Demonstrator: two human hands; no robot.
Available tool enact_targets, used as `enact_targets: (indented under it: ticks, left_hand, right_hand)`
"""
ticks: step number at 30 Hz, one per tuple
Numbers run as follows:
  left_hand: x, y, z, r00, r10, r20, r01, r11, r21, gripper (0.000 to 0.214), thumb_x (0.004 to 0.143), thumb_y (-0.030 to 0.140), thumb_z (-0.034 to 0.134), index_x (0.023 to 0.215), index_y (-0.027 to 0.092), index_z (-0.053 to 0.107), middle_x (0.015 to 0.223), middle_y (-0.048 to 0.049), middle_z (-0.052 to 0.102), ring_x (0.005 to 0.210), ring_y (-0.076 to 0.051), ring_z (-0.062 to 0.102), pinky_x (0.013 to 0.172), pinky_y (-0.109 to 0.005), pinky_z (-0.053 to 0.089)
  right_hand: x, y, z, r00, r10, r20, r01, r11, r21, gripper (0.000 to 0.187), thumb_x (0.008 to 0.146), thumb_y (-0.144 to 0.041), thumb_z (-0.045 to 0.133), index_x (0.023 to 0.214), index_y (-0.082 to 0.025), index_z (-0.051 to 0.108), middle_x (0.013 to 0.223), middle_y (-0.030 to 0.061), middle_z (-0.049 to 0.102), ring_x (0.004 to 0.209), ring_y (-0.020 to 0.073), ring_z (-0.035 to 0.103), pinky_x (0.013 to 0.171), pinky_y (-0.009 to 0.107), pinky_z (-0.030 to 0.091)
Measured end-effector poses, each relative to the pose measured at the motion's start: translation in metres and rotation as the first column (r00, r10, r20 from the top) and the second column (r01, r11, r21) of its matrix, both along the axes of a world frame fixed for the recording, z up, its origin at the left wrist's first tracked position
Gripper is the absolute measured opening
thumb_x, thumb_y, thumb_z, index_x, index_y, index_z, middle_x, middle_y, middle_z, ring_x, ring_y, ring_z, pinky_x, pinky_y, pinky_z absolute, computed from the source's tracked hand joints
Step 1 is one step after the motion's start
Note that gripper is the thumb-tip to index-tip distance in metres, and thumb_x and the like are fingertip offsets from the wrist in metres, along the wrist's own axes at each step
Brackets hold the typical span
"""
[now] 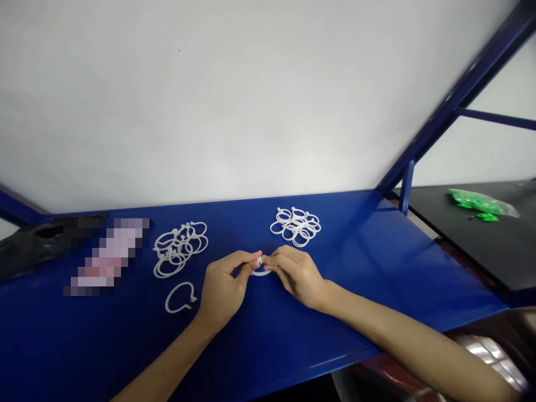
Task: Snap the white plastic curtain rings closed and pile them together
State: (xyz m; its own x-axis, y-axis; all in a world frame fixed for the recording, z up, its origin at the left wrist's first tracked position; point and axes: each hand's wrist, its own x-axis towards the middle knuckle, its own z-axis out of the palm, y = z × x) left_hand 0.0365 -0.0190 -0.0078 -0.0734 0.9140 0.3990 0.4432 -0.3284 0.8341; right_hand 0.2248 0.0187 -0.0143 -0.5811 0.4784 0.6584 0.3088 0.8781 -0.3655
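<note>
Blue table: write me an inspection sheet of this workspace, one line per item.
Surface: blue table, with white rings in two piles.
Job's things: white ring between the hands; left pile; right pile; single ring lying open in front of the left pile.
Clutter: black bag-like item at far left; pixelated item beside it, contents unreadable.
Hands: left hand and right hand both hold the white ring in their fingers.
Cables: nothing seen.
Surroundings: pale wall behind; blue frame at right; black table beyond it, bearing green pieces in clear plastic.
</note>
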Motion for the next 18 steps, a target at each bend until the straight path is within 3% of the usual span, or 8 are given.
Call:
enact_targets:
  ticks: [8,11,14,18]
  left_hand:
    - [0.001,-0.002,-0.003,0.99,-0.01,-0.139,0.042,0.973,0.226,0.021,0.093,0.015,0.055,0.091,0.022,0.075,0.085,0.0003,0.078,0.079,-0.014,0.074,0.073,-0.023,0.058]
    - [0.002,0.0,0.001,0.987,-0.012,-0.162,0.041,0.983,0.178,0.019,0.095,0.02,0.054,0.093,0.022,0.073,0.091,-0.0014,0.078,0.084,-0.016,0.074,0.078,-0.027,0.058]
    - [0.0,0.005,0.007,0.964,-0.028,-0.263,0.056,0.993,0.099,0.022,0.097,0.029,0.052,0.106,0.022,0.072,0.104,-0.0045,0.077,0.094,-0.019,0.072,0.088,-0.032,0.056]
    - [-0.024,0.015,0.013,0.844,0.059,-0.533,-0.043,0.998,0.042,0.036,0.096,0.032,0.047,0.124,0.02,0.067,0.117,-0.01,0.072,0.112,-0.028,0.064,0.103,-0.046,0.048]
  right_hand:
    - [0.0,-0.004,0.001,0.992,-0.04,0.118,0.025,0.991,0.131,0.025,0.104,-0.017,0.041,0.098,-0.013,0.064,0.079,0.008,0.066,0.07,0.0164,0.059,0.064,0.028,0.048]
    - [-0.001,0.001,0.001,0.99,-0.061,0.127,0.044,0.99,0.13,0.021,0.104,-0.019,0.043,0.102,-0.015,0.064,0.081,0.0075,0.067,0.072,0.0169,0.06,0.066,0.028,0.049]
    - [-0.002,0.012,0.005,0.987,-0.111,0.113,0.1,0.99,0.098,0.019,0.104,-0.023,0.047,0.106,-0.018,0.065,0.089,0.0081,0.07,0.078,0.0177,0.064,0.071,0.029,0.051]
    - [0.007,0.036,0.01,0.951,-0.307,0.03,0.306,0.952,0.017,0.02,0.102,-0.025,0.048,0.106,-0.02,0.067,0.099,0.0092,0.07,0.09,0.0207,0.065,0.08,0.034,0.053]
